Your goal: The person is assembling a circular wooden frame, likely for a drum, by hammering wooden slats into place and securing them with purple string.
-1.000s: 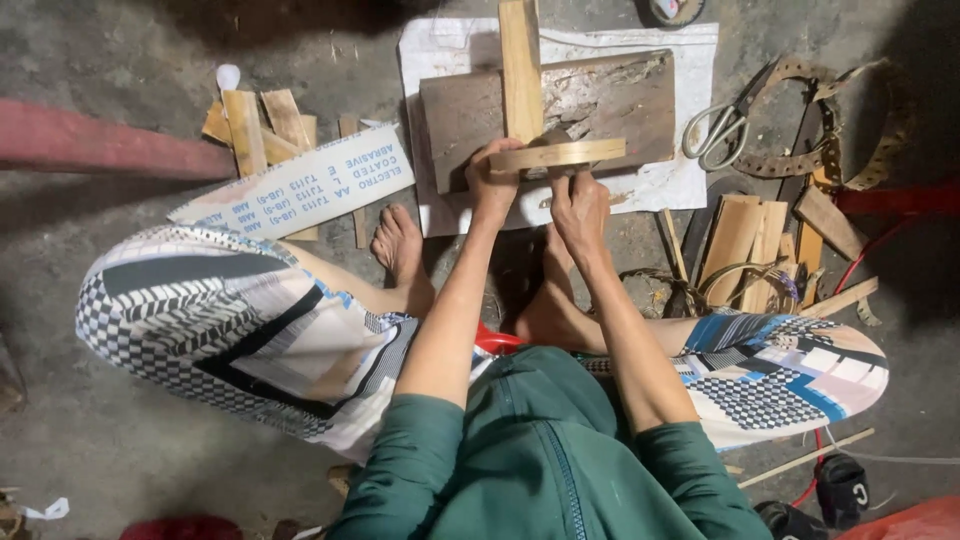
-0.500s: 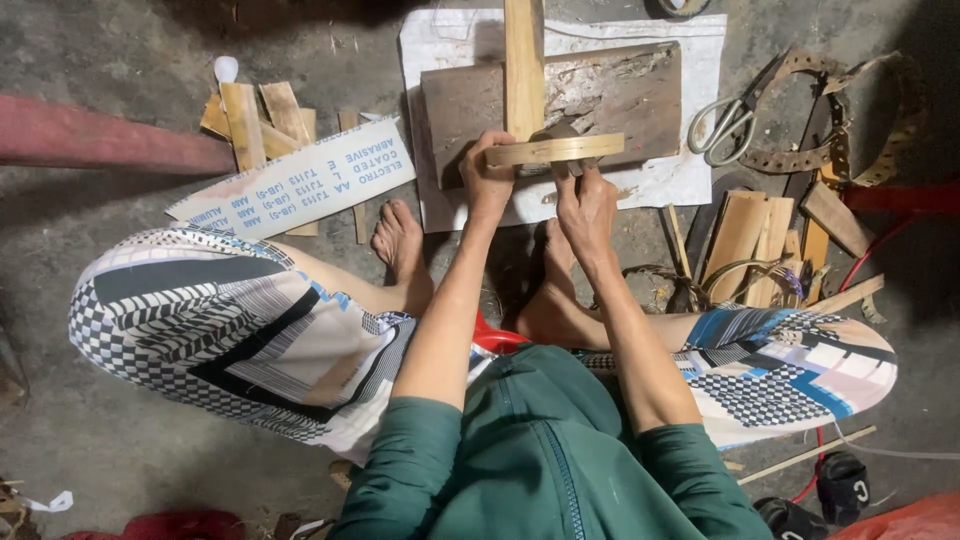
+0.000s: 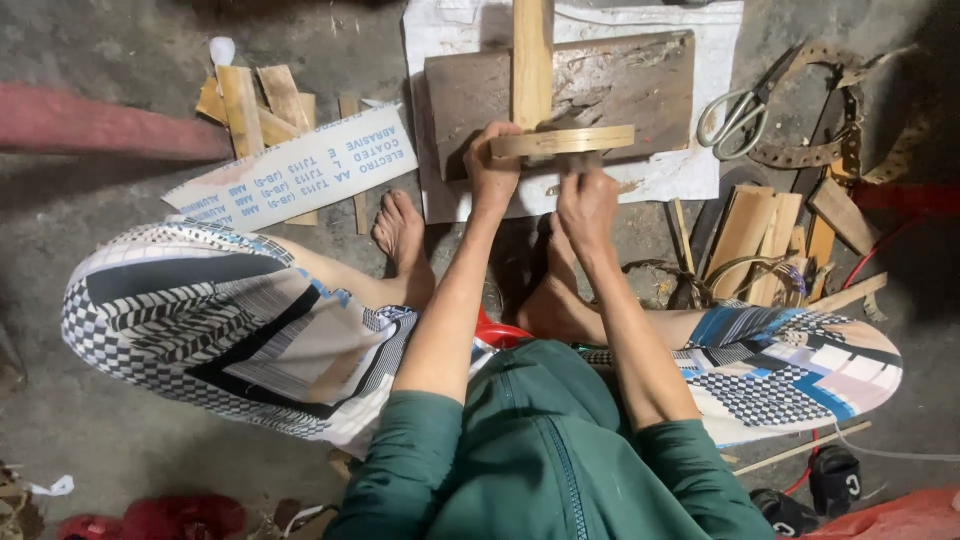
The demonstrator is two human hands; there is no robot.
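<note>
Two hands work over one dark wooden board (image 3: 620,85) lying on one white sheet (image 3: 680,175) on the floor: the left hand (image 3: 492,170) is closed around the near end of a pale wooden strip (image 3: 565,141) lying crosswise, and the right hand (image 3: 585,200) is curled just beneath it, pinching something too small to tell. One upright wooden slat (image 3: 532,55) crosses the strip, one pair of scissors (image 3: 740,110) lies right of the board, and one sandpaper sheet (image 3: 295,170) lies left.

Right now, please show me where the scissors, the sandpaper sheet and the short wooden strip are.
scissors (image 3: 735,115): head view, handles.
sandpaper sheet (image 3: 300,172): head view, middle.
short wooden strip (image 3: 580,140): head view, bare middle.
</note>
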